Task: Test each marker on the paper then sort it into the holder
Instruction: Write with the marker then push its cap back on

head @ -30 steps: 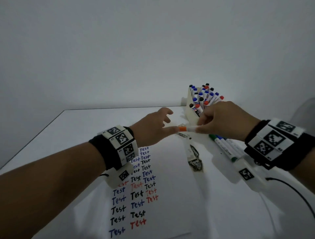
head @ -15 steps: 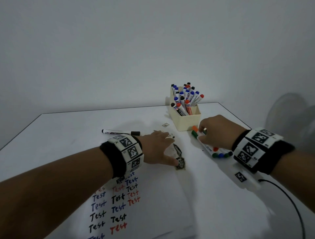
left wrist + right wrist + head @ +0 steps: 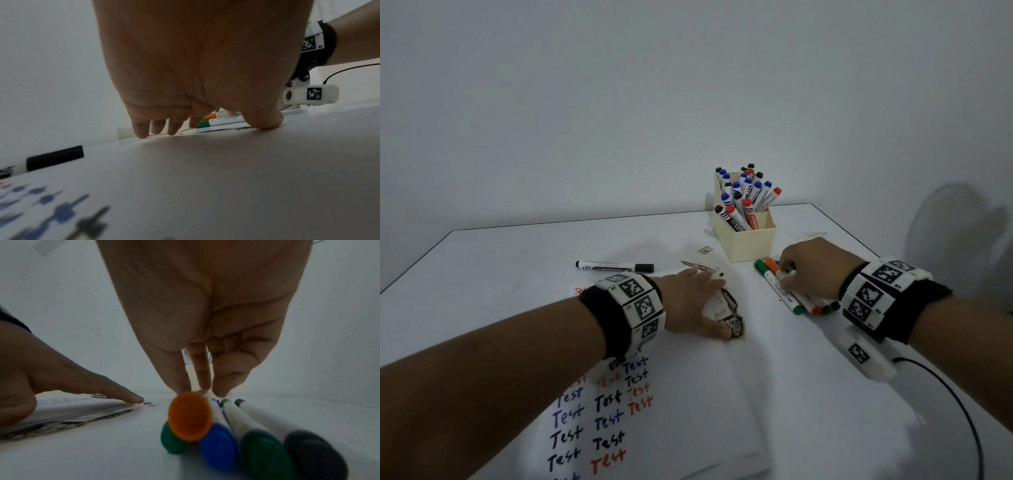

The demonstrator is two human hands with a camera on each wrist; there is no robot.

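Observation:
On the white table lies a row of markers with green (image 3: 796, 308), blue and black ends. My right hand (image 3: 784, 275) pinches the orange marker (image 3: 770, 264) on top of that row. In the right wrist view thumb and fingers (image 3: 200, 391) close on its barrel, and its orange end (image 3: 190, 416) sits raised above the others. My left hand (image 3: 709, 308) lies flat with straight fingers on the paper (image 3: 688, 394), which carries rows of "Test" in several colours. The cream holder (image 3: 750, 245) behind stands full of capped markers.
A black-capped marker (image 3: 613, 266) lies alone beyond the paper's top left. A dark-stained torn scrap (image 3: 734, 322) sits at the paper's edge by my left thumb. A black cable (image 3: 962, 411) runs off to the right. The table's far edge meets the wall behind the holder.
A second ago both hands held the orange marker in the air. The right hand has come down with it onto the marker row, and the left hand has let go and settled on the paper.

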